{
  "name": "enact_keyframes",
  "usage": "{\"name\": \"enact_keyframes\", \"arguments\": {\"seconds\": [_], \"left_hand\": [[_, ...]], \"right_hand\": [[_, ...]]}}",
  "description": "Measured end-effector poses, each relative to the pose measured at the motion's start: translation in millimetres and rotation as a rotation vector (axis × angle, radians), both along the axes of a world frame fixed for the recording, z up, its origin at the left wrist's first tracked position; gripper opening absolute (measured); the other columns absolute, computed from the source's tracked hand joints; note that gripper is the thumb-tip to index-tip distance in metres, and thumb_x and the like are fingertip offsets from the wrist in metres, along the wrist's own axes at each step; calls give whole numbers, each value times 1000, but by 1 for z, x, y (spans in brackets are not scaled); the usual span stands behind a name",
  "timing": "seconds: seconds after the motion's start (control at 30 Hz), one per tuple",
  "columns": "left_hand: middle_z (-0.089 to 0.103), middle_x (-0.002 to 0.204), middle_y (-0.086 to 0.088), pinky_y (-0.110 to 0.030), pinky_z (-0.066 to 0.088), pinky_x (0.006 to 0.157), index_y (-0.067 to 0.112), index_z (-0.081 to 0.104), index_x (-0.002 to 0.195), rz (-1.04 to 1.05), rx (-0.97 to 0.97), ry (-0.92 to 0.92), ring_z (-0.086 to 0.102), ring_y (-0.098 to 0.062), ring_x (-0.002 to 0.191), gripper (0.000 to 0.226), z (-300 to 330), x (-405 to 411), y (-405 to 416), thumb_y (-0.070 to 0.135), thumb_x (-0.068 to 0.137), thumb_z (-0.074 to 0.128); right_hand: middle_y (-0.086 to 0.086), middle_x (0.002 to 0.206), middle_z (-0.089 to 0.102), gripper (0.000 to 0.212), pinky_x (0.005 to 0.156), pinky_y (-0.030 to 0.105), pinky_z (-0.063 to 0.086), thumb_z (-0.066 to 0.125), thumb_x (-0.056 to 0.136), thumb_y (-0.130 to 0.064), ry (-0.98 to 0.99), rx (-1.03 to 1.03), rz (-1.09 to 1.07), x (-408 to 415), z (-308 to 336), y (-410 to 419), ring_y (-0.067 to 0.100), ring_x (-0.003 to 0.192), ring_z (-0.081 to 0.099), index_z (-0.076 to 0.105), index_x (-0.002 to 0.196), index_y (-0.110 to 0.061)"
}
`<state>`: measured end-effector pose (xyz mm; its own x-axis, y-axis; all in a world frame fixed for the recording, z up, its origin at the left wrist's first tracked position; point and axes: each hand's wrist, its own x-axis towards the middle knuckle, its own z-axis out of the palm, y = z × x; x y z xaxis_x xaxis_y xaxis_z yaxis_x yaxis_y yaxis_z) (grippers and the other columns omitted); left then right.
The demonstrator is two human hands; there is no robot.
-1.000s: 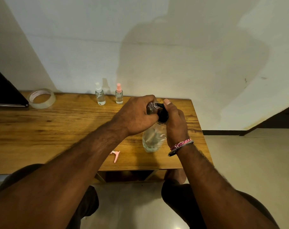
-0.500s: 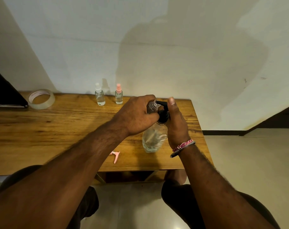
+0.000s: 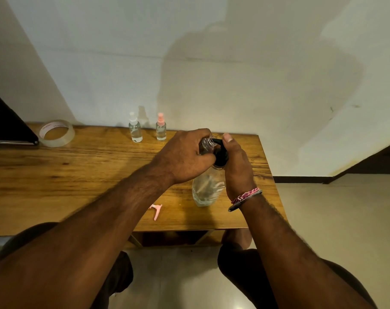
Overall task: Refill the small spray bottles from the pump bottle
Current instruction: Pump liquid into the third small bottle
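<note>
Bare wood left of my arms; 2 spray bottles (image 3: 135, 128) & tape roll (image 3: 56, 133) crowd back edge, pink cap (image 3: 156, 210) near front.

The pump bottle (image 3: 208, 188) is clear with a black pump head (image 3: 220, 153). One small spray bottle (image 3: 135, 130) has a white cap, the other (image 3: 161, 129) pink. The counter (image 3: 78, 175) is streaky golden-brown wood; the wristband (image 3: 245, 195) looks pink-and-white.

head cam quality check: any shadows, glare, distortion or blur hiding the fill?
Head view: warm, dim light; a big soft shadow of the person on the wall. Wide-angle bend shows at the frame edges. No strong glare, only faint glints on the clear pump bottle. The left hand hides most of the small bottle, so its liquid level cannot be read. Forearms near the lens are soft.
</note>
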<state>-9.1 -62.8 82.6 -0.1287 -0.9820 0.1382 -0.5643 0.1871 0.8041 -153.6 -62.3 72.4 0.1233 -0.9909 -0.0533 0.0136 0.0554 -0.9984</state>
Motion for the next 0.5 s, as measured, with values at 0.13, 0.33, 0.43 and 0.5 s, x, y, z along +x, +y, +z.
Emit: {"name": "enact_keyframes", "arguments": {"seconds": [0.13, 0.33, 0.43, 0.5], "left_hand": [[69, 76, 5, -35, 53, 60, 28, 63, 84, -1, 6, 2, 66, -18, 71, 18, -1, 0, 0, 14, 84, 74], [68, 75, 6, -33, 50, 60, 28, 62, 84, -14, 14, 5, 64, -17, 69, 20, 0, 1, 2, 12, 84, 73], [67, 74, 6, -30, 48, 59, 31, 60, 80, -10, 20, 14, 63, -16, 68, 24, 2, 1, 2, 12, 84, 73], [66, 72, 7, -29, 47, 58, 32, 59, 78, -5, 22, 21, 62, -15, 66, 25, 4, 0, 2, 12, 84, 73]], "right_hand": [[-7, 78, 77, 41, 70, 16, 52, 51, 100, -42, 11, -21, -28, -2, 0, -1, 0, 78, 69, 79, 74, -28], [-10, 78, 76, 38, 69, 13, 51, 49, 102, -40, 30, -50, -26, -2, 1, 2, -3, 78, 68, 77, 81, -26], [-9, 86, 78, 41, 79, 21, 54, 49, 100, -49, 28, -35, 6, 0, 3, 4, 2, 87, 71, 80, 84, -29], [-7, 90, 79, 38, 91, 33, 55, 50, 89, -61, 10, -13, 23, 0, 5, 6, 8, 95, 72, 82, 83, -40]]}}
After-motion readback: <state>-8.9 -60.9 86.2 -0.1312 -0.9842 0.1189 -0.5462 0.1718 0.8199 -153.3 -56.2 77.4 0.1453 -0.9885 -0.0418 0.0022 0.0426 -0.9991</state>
